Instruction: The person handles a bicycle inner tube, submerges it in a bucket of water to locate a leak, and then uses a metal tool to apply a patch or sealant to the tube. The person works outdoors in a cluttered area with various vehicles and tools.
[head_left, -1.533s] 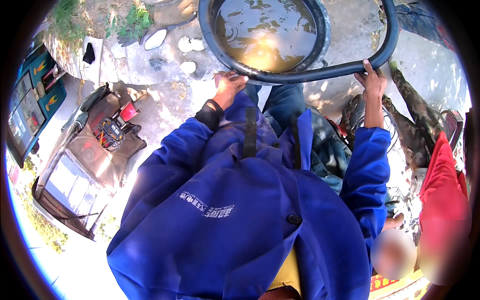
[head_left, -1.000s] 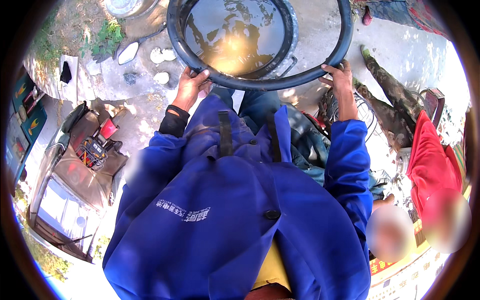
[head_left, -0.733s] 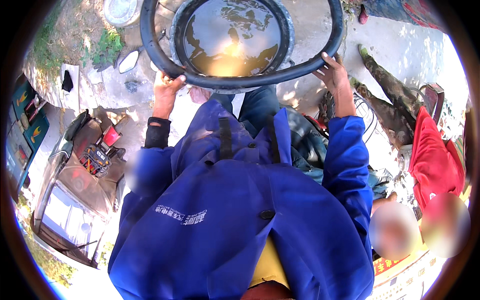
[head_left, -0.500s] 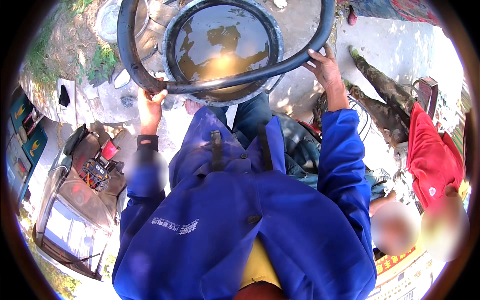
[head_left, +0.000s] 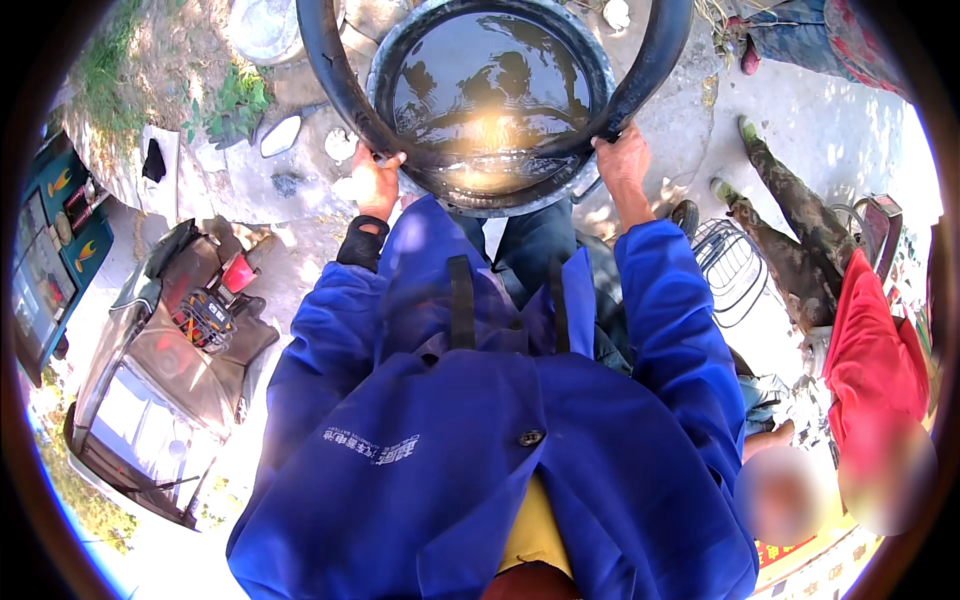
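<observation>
A black rubber inner tube is in both my hands, its far part beyond the top of the view. Its near part dips into the murky water of a round dark basin, and ripples spread there. My left hand grips the tube at the basin's near left rim, thumb on top. At the near right rim my right hand is closed round the other side of the tube. Some of the fingers are hidden behind the rubber.
A three-wheeled vehicle stands at the left. To the right are a wire basket, a person in a red top and a person's camouflage-clad legs. A pale round container sits beyond the basin's left.
The tube's near part has gone from above the basin's near rim down into the water. My hands have come closer together, and the whole view has shifted.
</observation>
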